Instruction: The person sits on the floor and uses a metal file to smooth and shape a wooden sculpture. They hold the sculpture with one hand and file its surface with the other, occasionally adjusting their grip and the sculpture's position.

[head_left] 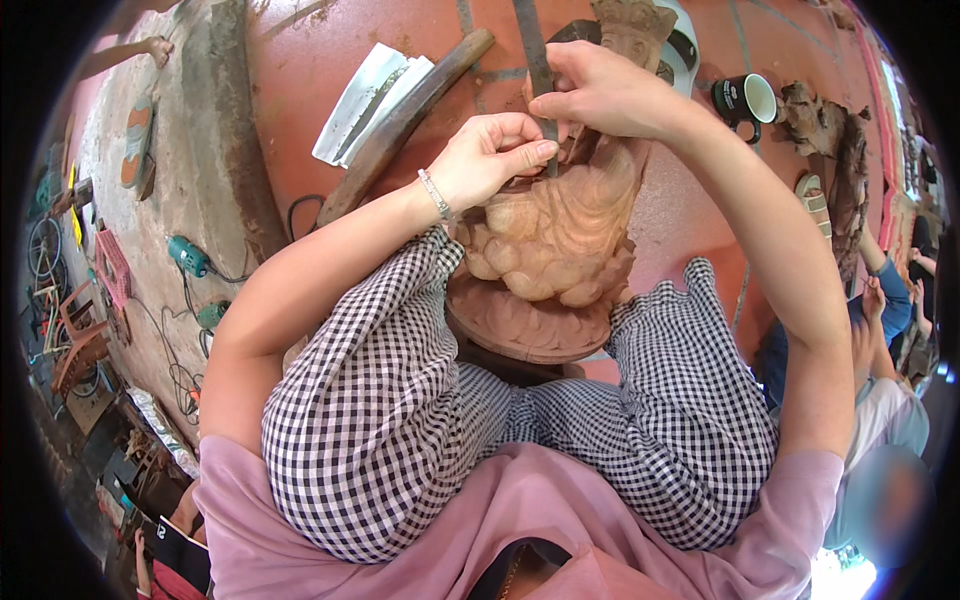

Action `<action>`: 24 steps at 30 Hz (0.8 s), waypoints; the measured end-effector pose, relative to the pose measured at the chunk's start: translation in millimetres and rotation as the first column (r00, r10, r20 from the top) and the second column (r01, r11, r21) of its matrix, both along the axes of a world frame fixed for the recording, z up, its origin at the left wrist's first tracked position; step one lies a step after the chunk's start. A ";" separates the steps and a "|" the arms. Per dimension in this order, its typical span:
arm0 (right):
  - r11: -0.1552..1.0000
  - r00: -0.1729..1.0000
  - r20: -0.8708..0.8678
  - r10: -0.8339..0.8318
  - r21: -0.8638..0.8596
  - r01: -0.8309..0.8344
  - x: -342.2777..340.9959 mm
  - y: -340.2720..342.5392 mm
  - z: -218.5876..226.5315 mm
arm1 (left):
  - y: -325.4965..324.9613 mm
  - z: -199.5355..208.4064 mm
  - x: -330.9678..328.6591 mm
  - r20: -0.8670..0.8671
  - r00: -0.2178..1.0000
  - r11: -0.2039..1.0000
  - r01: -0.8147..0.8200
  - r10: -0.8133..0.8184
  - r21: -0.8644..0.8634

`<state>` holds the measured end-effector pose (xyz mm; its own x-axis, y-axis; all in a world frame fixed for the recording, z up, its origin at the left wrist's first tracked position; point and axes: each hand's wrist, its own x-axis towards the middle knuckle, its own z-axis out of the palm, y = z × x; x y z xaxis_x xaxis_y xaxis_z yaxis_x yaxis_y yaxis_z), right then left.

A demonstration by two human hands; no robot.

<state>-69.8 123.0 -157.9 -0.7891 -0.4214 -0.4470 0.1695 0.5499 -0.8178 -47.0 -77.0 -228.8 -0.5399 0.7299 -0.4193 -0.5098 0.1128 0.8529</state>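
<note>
A carved wooden statue (560, 235) lies between my knees, its round lotus-petal base (530, 325) toward me and its carved head (632, 30) at the far end. My right hand (605, 90) is closed round a long, dark, flat strip like a file (533, 45), thumb and fingers on either side. My left hand (495, 160) pinches near the strip's lower end, just above the rounded carved folds. That end meets the wood or hangs close over it; I cannot tell which.
A curved wooden piece (400, 130) and folded white paper (365, 105) lie left on the red tiles. At right stand a dark mug (745, 100) and rough wood (825, 125). A teal power tool (188, 256) with cords lies far left. Other people sit at the right edge.
</note>
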 end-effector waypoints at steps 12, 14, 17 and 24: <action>0.984 0.930 -0.324 0.175 0.089 -0.155 33.1 2.9 20.4 | -2.5 21.0 20.6 -0.328 0.943 0.999 0.051 -0.052 -0.014; 0.984 0.933 -0.313 0.176 0.095 -0.153 24.5 4.6 13.1 | -1.5 20.0 15.4 -0.358 0.931 0.997 0.059 -0.070 -0.043; 0.995 0.926 -0.370 0.068 -0.042 -0.090 18.6 1.4 3.8 | 7.1 8.7 8.5 -0.122 0.982 0.990 -0.141 0.143 0.025; 0.977 0.980 -0.108 0.166 -0.120 -0.178 24.9 9.2 7.9 | -2.1 21.3 21.0 -0.396 0.913 0.994 0.078 -0.100 -0.071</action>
<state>-45.0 132.2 -150.1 -0.7366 -0.6035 -0.3052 -0.0023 0.4535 -0.8913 -26.1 -79.1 -207.6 -0.6039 0.7656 -0.2220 -0.1146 0.1922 0.9746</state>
